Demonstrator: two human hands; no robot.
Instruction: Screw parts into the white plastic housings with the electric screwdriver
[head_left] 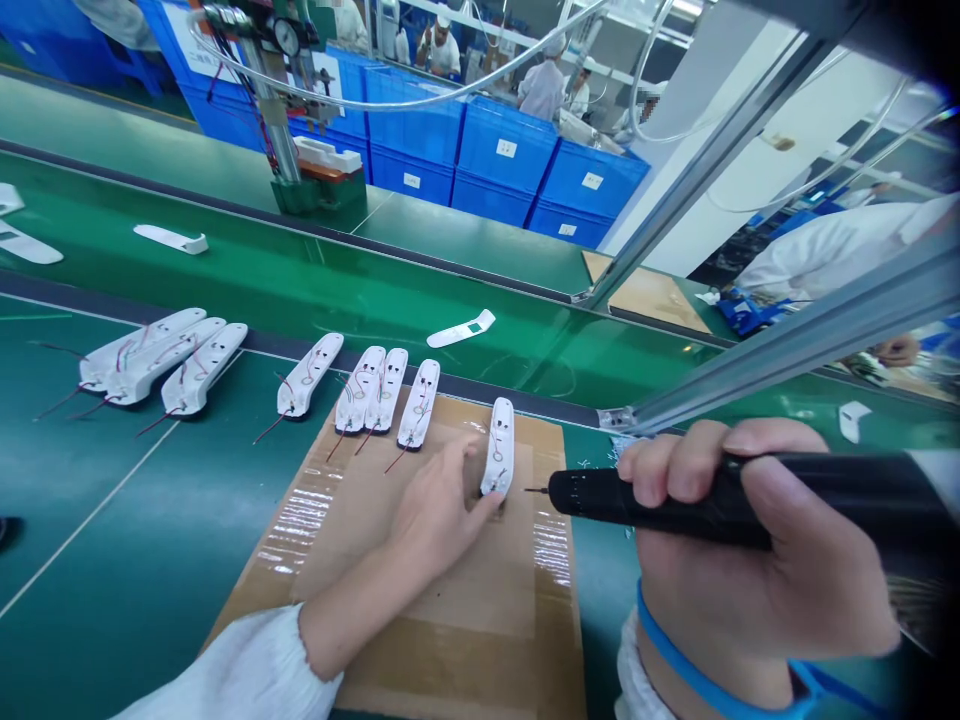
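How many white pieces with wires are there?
8: three white pieces at far left, one right of those, three at the far edge of the cardboard, and one at the left hand.

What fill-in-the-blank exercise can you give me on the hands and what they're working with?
1. The right hand grips a thick cylindrical power screwdriver coloured ____.
2. The left hand touches a long white plastic shell lying on a brown sheet made of ____.
3. The narrow wristband on the right wrist is coloured ____.

Missing words: black; cardboard; blue.
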